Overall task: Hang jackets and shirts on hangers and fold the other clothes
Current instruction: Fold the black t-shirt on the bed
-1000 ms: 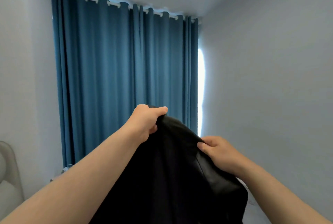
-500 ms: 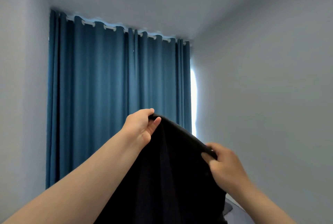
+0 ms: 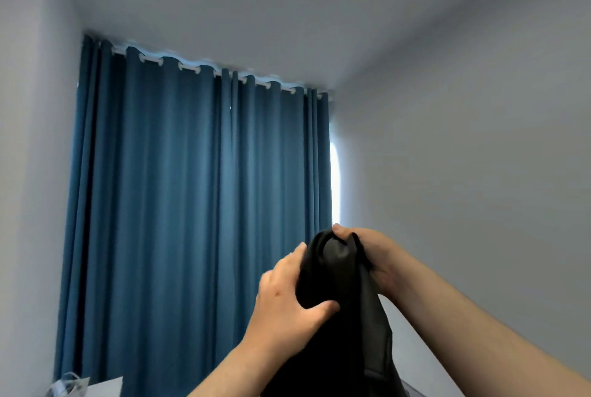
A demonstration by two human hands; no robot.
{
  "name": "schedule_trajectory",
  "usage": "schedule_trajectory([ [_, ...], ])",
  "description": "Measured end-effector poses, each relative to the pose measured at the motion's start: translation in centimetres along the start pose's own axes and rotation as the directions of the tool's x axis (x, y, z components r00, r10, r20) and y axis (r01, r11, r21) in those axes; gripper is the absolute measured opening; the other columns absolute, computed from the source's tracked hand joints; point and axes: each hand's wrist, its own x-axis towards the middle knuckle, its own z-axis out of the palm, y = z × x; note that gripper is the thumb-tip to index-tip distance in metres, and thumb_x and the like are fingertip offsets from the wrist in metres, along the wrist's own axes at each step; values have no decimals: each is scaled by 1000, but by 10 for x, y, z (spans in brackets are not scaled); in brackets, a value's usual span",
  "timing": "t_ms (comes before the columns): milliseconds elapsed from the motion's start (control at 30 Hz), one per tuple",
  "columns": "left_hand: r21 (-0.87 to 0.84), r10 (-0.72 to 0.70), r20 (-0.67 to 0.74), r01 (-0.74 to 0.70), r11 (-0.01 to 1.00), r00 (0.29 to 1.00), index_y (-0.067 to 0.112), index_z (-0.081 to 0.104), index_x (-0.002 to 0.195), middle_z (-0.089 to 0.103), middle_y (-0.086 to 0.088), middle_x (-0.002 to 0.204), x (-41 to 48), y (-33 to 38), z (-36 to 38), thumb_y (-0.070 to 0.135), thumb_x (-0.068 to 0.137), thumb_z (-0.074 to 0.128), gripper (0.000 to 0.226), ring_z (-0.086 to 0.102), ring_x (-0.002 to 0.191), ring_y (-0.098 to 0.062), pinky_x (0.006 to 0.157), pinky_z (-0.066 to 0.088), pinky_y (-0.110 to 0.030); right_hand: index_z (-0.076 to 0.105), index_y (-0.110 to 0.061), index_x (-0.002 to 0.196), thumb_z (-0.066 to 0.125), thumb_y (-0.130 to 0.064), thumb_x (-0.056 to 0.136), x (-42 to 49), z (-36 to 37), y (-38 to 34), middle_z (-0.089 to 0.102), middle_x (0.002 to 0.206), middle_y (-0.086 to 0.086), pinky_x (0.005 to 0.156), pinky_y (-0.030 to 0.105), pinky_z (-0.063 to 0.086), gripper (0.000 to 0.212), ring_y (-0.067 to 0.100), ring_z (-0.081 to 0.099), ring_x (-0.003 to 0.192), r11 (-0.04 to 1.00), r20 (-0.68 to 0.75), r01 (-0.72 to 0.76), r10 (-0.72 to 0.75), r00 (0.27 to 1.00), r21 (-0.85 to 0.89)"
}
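Hanging lower centre-right of frame, black jacket [image 3: 339, 316] runs top-to-bottom, long axis vertical. Right hand [image 3: 371, 252] pinches its bunched top edge; left hand [image 3: 287, 304] sits just below & left, thumb + fingers curled round the fabric. Both touch it, right one higher. Blue curtain [image 3: 192, 204] behind, upper left.

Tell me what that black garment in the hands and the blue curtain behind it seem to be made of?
Black garment: probably leather or faux leather; it shows a dull sheen and a stitched seam, though part looks like matte cloth. Both hands grip it.
Blue curtain: likely thick woven fabric, matte, hanging in deep even folds and blocking most daylight.
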Motion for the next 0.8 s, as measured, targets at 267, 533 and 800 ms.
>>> schedule_trajectory([
  [267,-409,-231,132,265,873,964,22,64,63,66,8,65,35,11,20,19,77,74,17,59,62,-5,58,45,-19,65,0,90,65,-31,87,-11,-7,7,68,87,18,85,39,53,32,29,68,82,990,72,82,-91,993,115],
  [533,-358,-476,-221,383,852,851,7,59,69,59,-5,57,75,8,21,29,72,60,22,50,51,-16,51,40,-25,4,-54,145,55,-76,49,-80,-23,55,32,145,-22,109,29,35,111,2,38,131,598,-34,279,-458,888,-751],
  [800,-409,-413,-204,306,860,888,5,63,76,68,-12,72,89,17,16,25,71,61,20,58,62,-21,58,46,-32,51,-60,110,52,-48,76,-61,-39,132,65,105,-15,81,8,42,36,7,61,101,539,-202,160,-550,810,-827],
])
